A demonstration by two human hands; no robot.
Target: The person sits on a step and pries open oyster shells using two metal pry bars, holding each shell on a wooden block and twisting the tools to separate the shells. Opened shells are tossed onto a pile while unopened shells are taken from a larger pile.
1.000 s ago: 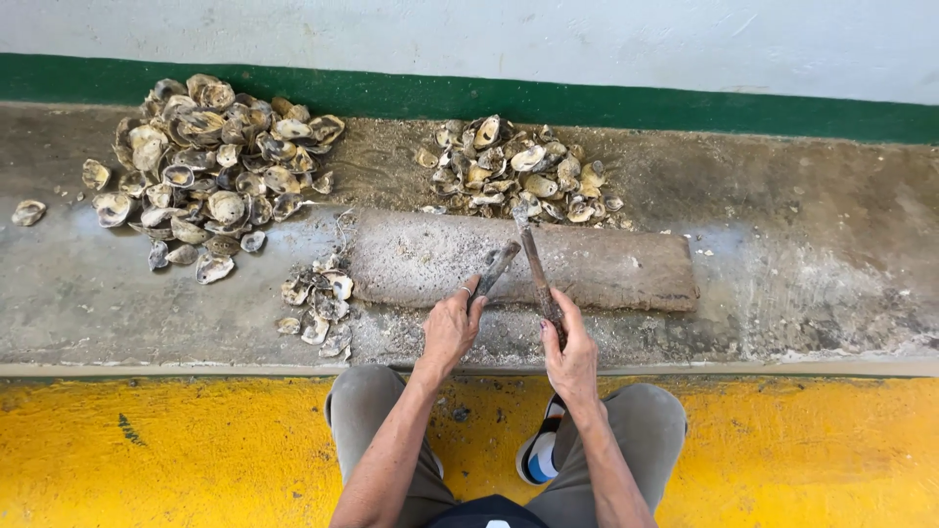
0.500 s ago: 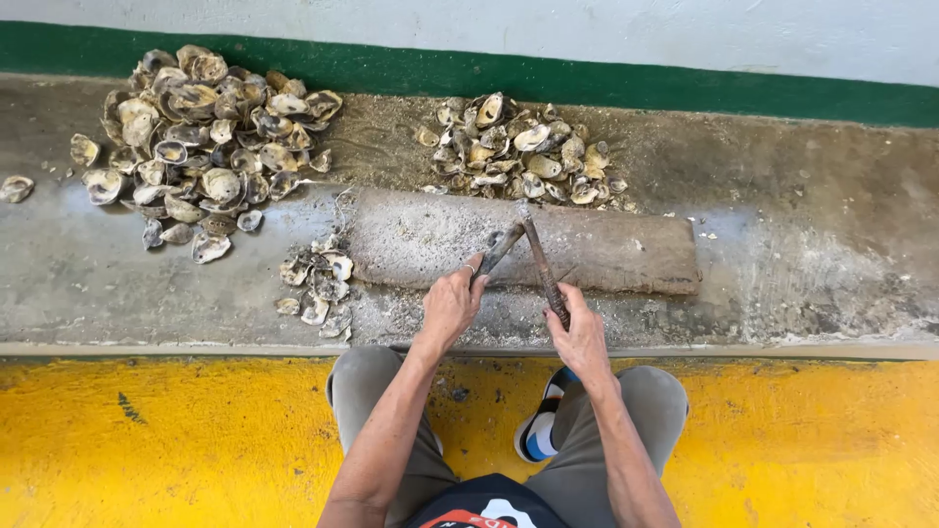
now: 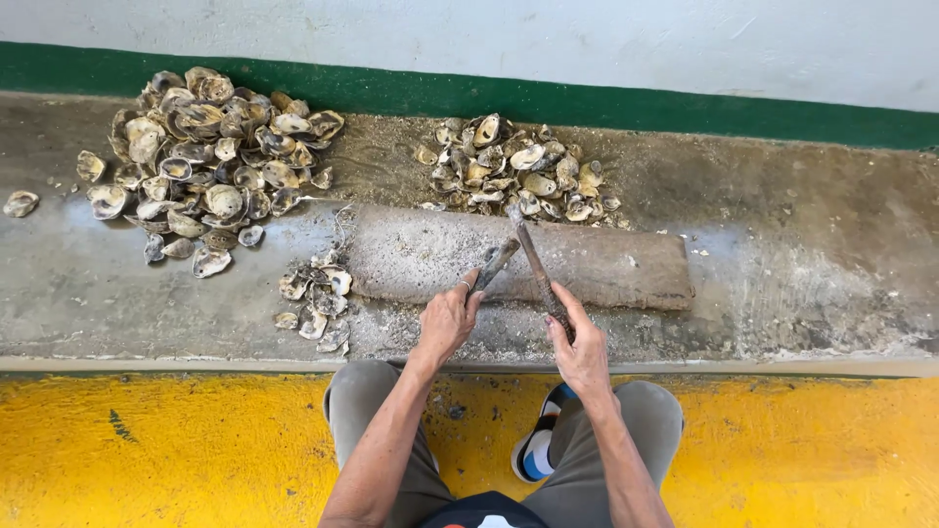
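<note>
My left hand pinches a narrow grey oyster shell and holds it down on a long, worn wooden block. My right hand grips the handle of a thin, rusty metal blade that slants up and left, its tip lying just beside the shell over the block. Both hands sit close together at the block's near edge.
A large heap of shells lies far left, a smaller heap behind the block, a few shells at its left end. The grey concrete ledge meets a green-striped wall. A yellow floor and my knees are below.
The view has shifted slightly, so the scene sits a little lower and to the left. The blade's tip has tilted nearer the shell; both hands keep their grips.
</note>
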